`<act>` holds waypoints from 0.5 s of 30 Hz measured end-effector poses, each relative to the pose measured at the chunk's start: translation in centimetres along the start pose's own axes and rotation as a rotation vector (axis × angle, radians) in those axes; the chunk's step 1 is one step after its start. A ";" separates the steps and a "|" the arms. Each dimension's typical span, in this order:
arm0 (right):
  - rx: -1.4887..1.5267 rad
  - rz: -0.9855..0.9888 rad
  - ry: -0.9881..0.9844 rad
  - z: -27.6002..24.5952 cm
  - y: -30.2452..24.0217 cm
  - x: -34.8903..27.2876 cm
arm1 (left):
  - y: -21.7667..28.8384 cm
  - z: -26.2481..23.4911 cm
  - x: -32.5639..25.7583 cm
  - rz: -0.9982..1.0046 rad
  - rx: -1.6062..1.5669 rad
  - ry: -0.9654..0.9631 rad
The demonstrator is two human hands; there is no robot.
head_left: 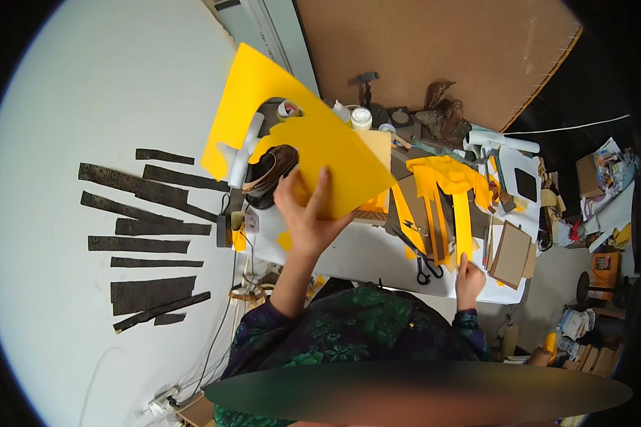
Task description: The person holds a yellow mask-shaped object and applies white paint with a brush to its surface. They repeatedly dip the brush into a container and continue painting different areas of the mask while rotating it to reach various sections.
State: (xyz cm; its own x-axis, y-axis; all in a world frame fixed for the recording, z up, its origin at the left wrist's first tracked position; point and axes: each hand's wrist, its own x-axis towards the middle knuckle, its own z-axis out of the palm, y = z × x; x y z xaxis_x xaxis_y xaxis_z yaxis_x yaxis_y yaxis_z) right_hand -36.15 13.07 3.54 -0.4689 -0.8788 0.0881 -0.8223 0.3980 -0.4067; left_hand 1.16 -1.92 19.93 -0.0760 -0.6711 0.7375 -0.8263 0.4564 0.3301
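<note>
My left hand (308, 213) grips the lower edge of a large yellow sheet (335, 153), holding it up over the left part of the table. The sheet is stiff-looking, with a curved, ragged opening cut into it. Behind it a dark iron (269, 174) shows in part. My right hand (470, 283) pinches the near end of a yellow strip (462, 224) at the table's right side. Beside that strip lie narrower yellow strips (434, 228) and a crumpled yellow piece (452, 174). Black-handled scissors (425, 272) lie left of my right hand, with small snips (414, 227) beyond them.
A white jar (361, 118), a hammer (367, 80) and a dark lump-shaped carving (445, 117) stand along the back. Brown boards (510, 255) lie at the right. Dark strips (139, 245) hang on the white wall. A brown panel (434, 43) leans behind the table.
</note>
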 end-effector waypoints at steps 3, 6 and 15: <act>0.417 -0.313 0.161 -5.0 -11.9 3.6 | -0.7 3.5 -0.6 0.054 0.015 0.082; 0.617 -0.510 0.329 -10.1 -23.1 4.9 | -1.9 4.6 -0.9 0.118 0.040 0.093; 0.372 -0.515 0.370 -6.0 -37.6 8.1 | -2.0 6.3 -0.8 0.136 -0.075 0.138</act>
State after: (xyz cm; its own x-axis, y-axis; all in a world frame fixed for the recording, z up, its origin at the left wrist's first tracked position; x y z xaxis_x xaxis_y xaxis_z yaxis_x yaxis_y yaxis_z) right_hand -10.94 -7.49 24.99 -0.1844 -0.7579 0.6258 -0.8349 -0.2152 -0.5066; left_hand -0.68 -5.99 14.98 -0.1024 -0.5161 0.8504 -0.7696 0.5827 0.2610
